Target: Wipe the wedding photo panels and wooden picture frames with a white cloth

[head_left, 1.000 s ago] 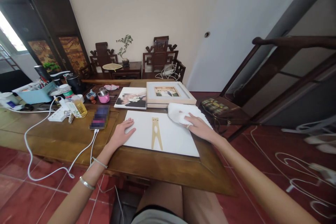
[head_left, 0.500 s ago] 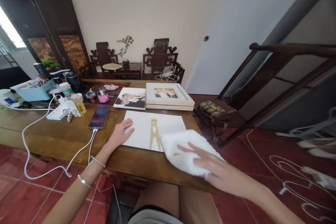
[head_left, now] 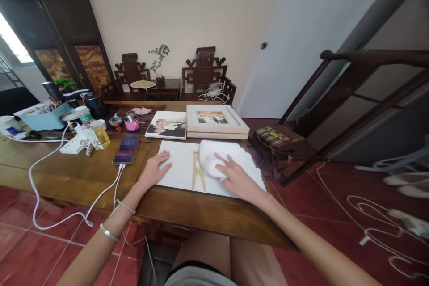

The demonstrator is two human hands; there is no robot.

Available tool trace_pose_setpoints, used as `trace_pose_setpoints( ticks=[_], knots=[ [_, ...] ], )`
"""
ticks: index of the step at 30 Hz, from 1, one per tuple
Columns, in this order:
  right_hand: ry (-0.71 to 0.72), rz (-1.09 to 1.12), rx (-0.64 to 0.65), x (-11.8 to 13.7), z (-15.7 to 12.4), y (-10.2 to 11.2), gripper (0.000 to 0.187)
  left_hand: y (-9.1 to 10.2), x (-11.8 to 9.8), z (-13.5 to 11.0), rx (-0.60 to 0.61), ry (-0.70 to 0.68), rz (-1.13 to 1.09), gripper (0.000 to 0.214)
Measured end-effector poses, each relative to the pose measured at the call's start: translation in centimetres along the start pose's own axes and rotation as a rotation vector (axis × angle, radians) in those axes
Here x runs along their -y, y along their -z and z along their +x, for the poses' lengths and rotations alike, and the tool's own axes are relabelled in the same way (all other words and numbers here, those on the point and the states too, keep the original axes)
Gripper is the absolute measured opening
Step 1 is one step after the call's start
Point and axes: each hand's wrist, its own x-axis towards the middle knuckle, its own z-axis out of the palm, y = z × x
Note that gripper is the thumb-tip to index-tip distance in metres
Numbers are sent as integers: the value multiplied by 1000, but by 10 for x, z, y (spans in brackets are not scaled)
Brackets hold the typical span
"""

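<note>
A view from the head looks down at a long wooden table (head_left: 83, 174) in a room with red floor tiles and carved dark chairs against the far wall. Flat on the near edge of the table lies a white backing panel (head_left: 179, 165), seemingly the back of a picture frame. Behind it rests a pale framed photo (head_left: 214, 120) face up, with an unframed photo print (head_left: 167, 125) just to its left. A white cloth (head_left: 209, 158) is bunched on the right half of the panel, spreading over its right edge. The person's right hand (head_left: 234, 178) lies open on the cloth, fingers spread and pressing down rather than gripping it. The left hand (head_left: 154, 170) is open too, palm flat on the panel's left edge, steadying it. A gold fold-out stand (head_left: 197, 172) runs down the panel's middle, just left of the cloth. Judging from this, the wiping is mid-way: the cloth covers the right side, while the left strip and the stand lie bare, and no dirt shows to tell what is already clean. Further left sit a phone (head_left: 126, 149) on a white cable, a power strip (head_left: 72, 145) and a small pink cup (head_left: 131, 123).
</note>
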Motion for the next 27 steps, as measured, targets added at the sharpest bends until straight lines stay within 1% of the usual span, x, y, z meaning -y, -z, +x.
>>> trace_pose_setpoints(
  ticks=[3,5,7,8,9,11,13,17,19,20,21,23,25,27],
  knots=[
    [76,47,59,32,-39,14,38,-1,1,0,-3,-9,5,37],
    [143,105,139,48,-60,27,40,-1,1,0,-6,-18,7,35],
    [202,150,218,55,-70,38,43,-1,1,0,-6,-21,16,34],
    [216,159,237,56,-71,42,45,-1,1,0,-4,-19,21,35],
    [215,160,246,54,-68,44,46,0,1,0,0,-16,23,35],
    [172,138,229,46,-54,43,47,0,1,0,12,-12,21,36],
    [118,113,199,32,-30,36,46,0,0,0,25,-8,16,37],
    [33,87,113,6,30,16,39,0,0,1,44,2,17,38],
    [-16,75,69,3,52,5,39,-1,0,2,41,3,12,38],
    [-41,66,45,6,59,1,40,-1,1,2,38,2,8,38],
    [-61,51,24,11,62,-3,41,-1,1,2,36,1,4,38],
    [-62,11,1,29,58,-9,43,-1,2,2,34,0,1,38],
    [-9,-24,7,51,40,-12,45,-2,2,2,31,0,-3,39],
    [84,-26,36,73,16,-11,45,-1,1,1,30,6,-13,39]
  ],
)
